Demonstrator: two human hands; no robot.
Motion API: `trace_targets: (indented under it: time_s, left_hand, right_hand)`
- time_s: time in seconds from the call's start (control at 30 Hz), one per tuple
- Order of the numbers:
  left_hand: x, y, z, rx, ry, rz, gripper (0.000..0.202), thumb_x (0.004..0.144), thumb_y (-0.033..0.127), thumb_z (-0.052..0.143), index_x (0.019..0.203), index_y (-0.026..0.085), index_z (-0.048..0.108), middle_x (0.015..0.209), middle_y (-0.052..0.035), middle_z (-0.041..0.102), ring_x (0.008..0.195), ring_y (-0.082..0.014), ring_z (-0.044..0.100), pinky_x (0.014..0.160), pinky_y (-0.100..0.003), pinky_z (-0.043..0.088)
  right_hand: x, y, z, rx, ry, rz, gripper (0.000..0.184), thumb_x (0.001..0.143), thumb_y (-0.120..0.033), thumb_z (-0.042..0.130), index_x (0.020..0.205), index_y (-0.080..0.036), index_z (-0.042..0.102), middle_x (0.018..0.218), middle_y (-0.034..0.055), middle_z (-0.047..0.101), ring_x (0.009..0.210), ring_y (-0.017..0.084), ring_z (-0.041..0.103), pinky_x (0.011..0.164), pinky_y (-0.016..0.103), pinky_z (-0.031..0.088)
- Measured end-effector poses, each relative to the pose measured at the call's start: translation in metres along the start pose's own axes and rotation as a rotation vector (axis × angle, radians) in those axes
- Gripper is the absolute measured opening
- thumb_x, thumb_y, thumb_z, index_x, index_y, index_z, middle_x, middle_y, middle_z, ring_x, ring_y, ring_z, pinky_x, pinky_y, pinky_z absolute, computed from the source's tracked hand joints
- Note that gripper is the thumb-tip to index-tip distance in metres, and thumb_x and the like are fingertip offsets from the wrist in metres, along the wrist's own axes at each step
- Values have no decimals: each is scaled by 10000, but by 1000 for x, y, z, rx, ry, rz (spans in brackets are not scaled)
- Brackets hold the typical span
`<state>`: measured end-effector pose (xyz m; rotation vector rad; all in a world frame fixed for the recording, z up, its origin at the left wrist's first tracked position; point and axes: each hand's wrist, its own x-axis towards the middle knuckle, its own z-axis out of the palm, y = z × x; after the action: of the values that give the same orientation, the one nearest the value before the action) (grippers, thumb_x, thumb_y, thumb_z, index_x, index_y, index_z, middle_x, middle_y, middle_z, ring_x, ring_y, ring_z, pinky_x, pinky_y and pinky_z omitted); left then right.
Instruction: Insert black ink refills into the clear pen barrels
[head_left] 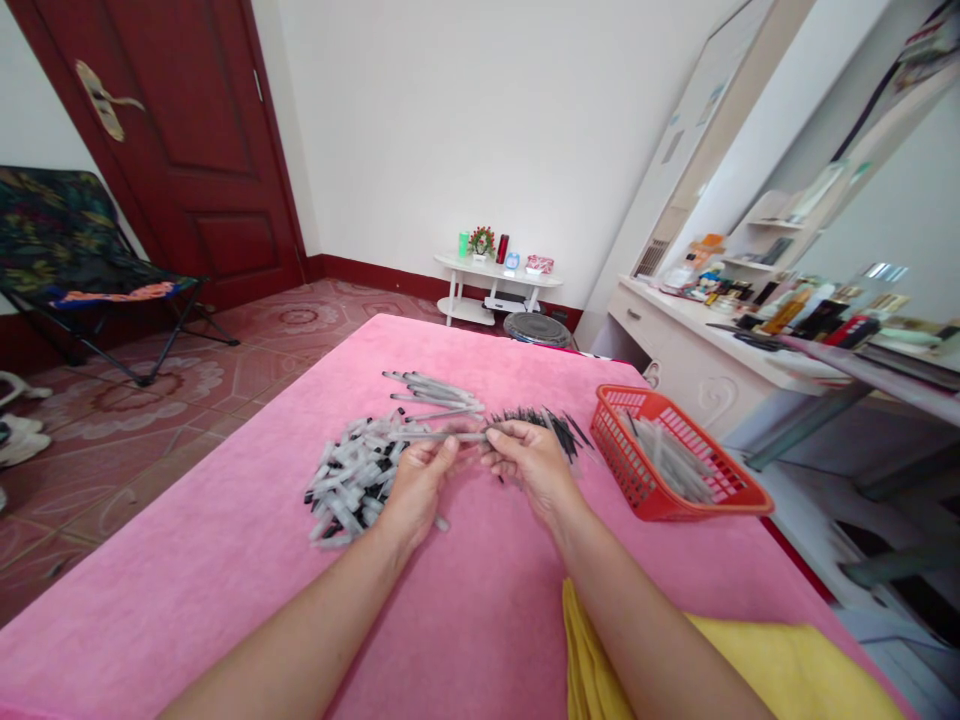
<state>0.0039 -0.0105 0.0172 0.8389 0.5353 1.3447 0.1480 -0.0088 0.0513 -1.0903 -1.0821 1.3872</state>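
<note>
Both my hands meet over the middle of a pink-covered table [247, 560]. My left hand [420, 485] and my right hand [529, 462] are closed, pinching the two ends of one slim grey pen [450, 436] held level between them. Under my left hand lies a heap of grey pen caps with black tips [349, 482]. A small row of grey pen barrels [435, 390] lies just beyond. Thin black refills [544, 420] are piled behind my right hand.
A red plastic basket [645, 495] with several finished grey pens stands at the right. A yellow cloth [787, 665] lies at the near right edge. Beyond are a folding chair [67, 260], a red door [195, 130], a white low shelf [495, 285] and a cluttered dresser [720, 320].
</note>
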Motion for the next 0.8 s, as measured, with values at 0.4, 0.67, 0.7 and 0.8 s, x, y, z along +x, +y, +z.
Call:
trace_targets:
  time_s: [0.4, 0.67, 0.7, 0.8]
  left_hand:
    - [4, -4, -8, -9, 116, 50, 252, 684, 324, 705, 823, 117, 667, 891, -93, 700, 802, -189, 652, 723, -310, 521]
    - [4, -3, -6, -9, 130, 49, 238, 675, 311, 713, 807, 118, 673, 877, -84, 700, 767, -173, 652, 715, -300, 521]
    - [4, -3, -6, -7, 133, 49, 238, 672, 310, 715, 803, 116, 674, 868, -84, 701, 763, -173, 651, 712, -298, 521]
    - [4, -2, -5, -6, 153, 50, 246, 653, 314, 729, 785, 113, 676, 828, -80, 702, 749, -175, 651, 706, -297, 522]
  right_hand:
    - [1, 5, 2, -268, -23, -164, 267, 638, -377, 687, 648, -133, 581, 529, -22, 549, 410, 57, 416, 397, 182, 306]
    - [3, 7, 1, -355, -61, -138, 323, 732, -440, 563, 632, -133, 565, 494, -19, 508, 394, 76, 421, 390, 200, 309]
    - [3, 6, 1, -358, -53, -170, 288, 712, -410, 592, 636, -133, 569, 513, -19, 516, 415, 75, 425, 404, 198, 317]
    - [3, 4, 1, -328, -55, -181, 247, 639, -349, 666, 743, -141, 583, 612, -12, 566, 466, 81, 460, 422, 195, 333]
